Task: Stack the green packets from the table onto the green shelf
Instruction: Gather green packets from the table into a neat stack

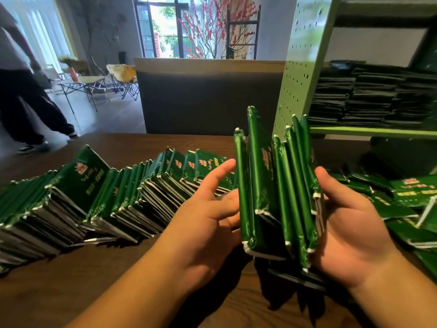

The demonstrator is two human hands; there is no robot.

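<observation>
I have a bundle of glossy dark-green foil packets (276, 190) standing on edge between both hands, just above the near right part of the dark brown wooden desk (71, 292). My left hand (208, 216) presses its side with fingers fairly straight; my right hand (350, 223) cups the other side, fingers hidden behind. The packets fan apart unevenly, so I judge the middle ones may slip out on the lift to the light-green metal shelf (369, 131), beyond the far right edge. A long leaning row of green packets (113, 195) waits along the left.
</observation>
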